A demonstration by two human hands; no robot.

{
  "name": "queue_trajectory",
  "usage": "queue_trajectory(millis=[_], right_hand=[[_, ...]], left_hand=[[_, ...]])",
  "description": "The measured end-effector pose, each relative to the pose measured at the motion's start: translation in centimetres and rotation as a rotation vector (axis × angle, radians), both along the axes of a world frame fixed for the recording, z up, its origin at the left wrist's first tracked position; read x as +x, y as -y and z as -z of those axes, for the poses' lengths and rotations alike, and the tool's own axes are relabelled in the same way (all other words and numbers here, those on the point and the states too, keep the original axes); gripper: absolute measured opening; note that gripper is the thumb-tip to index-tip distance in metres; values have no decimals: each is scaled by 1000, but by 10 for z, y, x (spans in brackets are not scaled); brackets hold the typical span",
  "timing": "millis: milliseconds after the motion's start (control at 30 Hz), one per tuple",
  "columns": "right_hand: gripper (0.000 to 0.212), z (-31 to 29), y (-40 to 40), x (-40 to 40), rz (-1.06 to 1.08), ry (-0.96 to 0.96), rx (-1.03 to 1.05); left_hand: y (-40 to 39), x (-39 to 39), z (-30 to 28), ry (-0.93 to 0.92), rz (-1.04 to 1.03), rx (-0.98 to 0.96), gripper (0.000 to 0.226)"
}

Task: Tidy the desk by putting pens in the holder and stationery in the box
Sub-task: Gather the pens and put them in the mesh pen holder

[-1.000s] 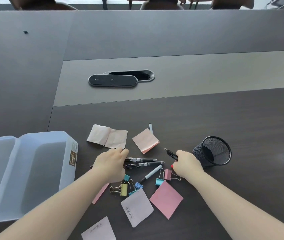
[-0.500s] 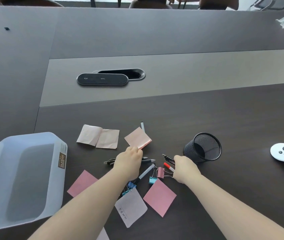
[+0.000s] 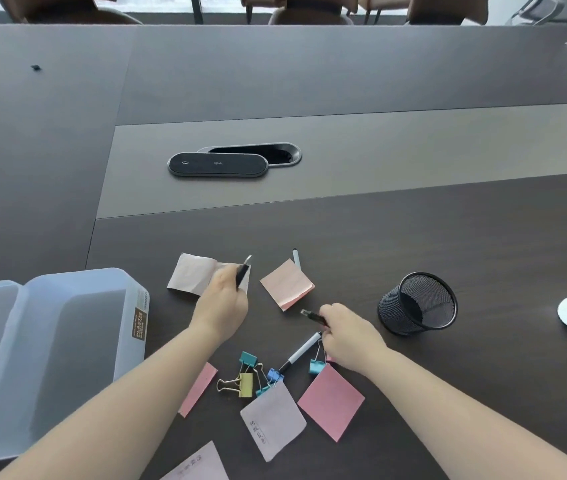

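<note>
Gripping a dark slim pen [image 3: 242, 274] with tip angled toward one o'clock, the left hand [image 3: 221, 306] is hovering over the dark wooden bench [image 3: 413, 237]. The right hand [image 3: 349, 336] is closing its fingers [image 3: 327, 311] on another black pen [image 3: 314, 316], pointing at ten o'clock. The black mesh cylindrical holder [image 3: 417, 303] is sitting at its three o'clock; the translucent plastic box [image 3: 50, 355] is lying at nine o'clock.

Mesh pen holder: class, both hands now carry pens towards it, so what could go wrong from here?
1. The mesh pen holder is tilted; dropped pens may tip or roll it.
2. The left hand has a loose-looking grip on its pen; it may slip.
3. The right hand could drag the binder clips beside it.
</note>
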State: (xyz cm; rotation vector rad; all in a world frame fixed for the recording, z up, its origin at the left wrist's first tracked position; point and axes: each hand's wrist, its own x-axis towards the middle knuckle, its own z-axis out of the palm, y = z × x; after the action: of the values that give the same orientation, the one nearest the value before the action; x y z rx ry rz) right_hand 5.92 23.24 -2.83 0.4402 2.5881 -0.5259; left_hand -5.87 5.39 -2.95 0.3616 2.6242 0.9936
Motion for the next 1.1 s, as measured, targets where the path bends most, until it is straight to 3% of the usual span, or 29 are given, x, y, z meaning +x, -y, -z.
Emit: queue_trajectory(millis=[167,433,633,800,933,1100], right_hand=[[30,-2,30,-12,-333,61,6],[46,2,31,-23,-529,228,-27],[39,4,34,-26,-561,224,84],[30,7,37,-33,-630,221,109],[16,4,30,-43,-456,140,5],[8,-9,8,-68,109,-176,-146]], left_hand=[[21,-8,3,64,-135,-6,17],[32,-13,4,121,-296,85,11],[32,-20,3,113,-322,102,16],[28,-24,4,112,-304,92,34],[25,-24,4,93,-301,92,35],[24,-26,6,106,-294,107,35]])
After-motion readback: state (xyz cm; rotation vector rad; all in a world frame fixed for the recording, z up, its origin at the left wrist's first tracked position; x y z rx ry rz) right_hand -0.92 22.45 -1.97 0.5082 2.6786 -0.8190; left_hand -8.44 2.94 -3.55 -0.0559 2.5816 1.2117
